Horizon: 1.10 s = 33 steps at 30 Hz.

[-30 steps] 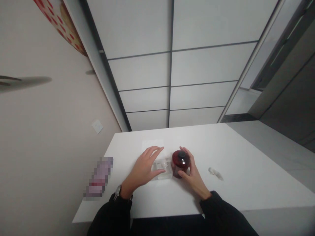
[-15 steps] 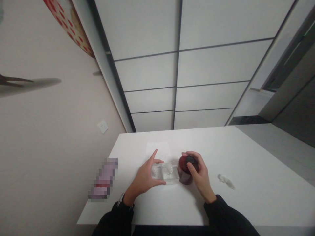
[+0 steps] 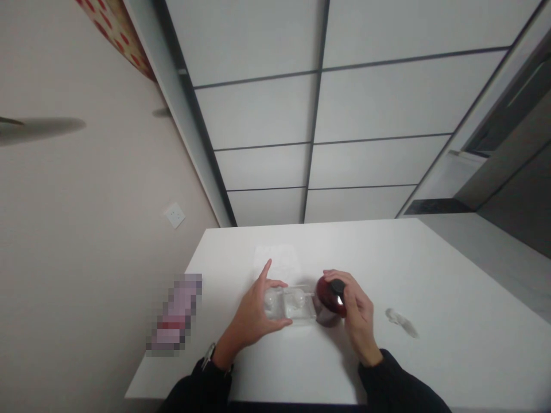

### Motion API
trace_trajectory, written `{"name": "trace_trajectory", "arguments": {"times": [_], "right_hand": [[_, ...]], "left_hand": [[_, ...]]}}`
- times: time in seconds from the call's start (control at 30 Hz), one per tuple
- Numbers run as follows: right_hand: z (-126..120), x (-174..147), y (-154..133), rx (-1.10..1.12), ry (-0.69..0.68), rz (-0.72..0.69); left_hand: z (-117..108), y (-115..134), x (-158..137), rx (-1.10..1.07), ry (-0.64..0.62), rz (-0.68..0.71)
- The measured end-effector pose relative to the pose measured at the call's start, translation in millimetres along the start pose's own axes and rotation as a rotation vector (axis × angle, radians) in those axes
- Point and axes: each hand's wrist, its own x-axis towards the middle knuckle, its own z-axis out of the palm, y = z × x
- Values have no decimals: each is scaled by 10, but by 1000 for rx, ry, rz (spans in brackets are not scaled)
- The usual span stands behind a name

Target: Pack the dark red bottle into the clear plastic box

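Observation:
My left hand (image 3: 256, 310) spans a clear plastic box (image 3: 299, 307) lying on the white table (image 3: 275, 367). Its thumb presses the near edge and a finger the far edge, while the index finger points up. The box has two sections, each with a clear rounded shape inside. Against the box's right end stands a dark red container (image 3: 328, 312) with a glossy red top and a black knob or cap. My right hand (image 3: 356, 307) grips that top from the right, thumb beside the black part. The fingers partly hide the container's right side.
A pale crumpled strip (image 3: 401, 322) lies to the right on the table. A thin white sheet (image 3: 275, 255) rests behind the box. At the left edge is a blurred-out pinkish item (image 3: 178, 312). White panelled doors (image 3: 267, 166) rise beyond the table.
My right thumb has moved off the top of the black part to its near right side, and the red top shows more. My left hand keeps its hold on the box. The view has shifted slightly.

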Motion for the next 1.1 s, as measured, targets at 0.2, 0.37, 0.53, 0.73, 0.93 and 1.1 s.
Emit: {"name": "trace_trajectory", "arguments": {"times": [0.2,0.37,0.53,0.73,0.93,1.1], "right_hand": [[-10,-55,66,42,65,2],[-30,-42,77,-13,18,-8],[-31,-27,61,-38,-24,-6],[-48,-30,72,22,-2,11],[-63,-3,69,50,-6,35],[-51,7,55,-38,-57,21]], "left_hand": [[2,-5,3,8,-4,5],[6,-23,-5,7,-1,15],[-3,-33,-9,30,5,29],[-4,-27,-7,13,-4,21],[-5,-33,-12,1,-10,7],[-1,-48,-16,15,-4,17]]}}
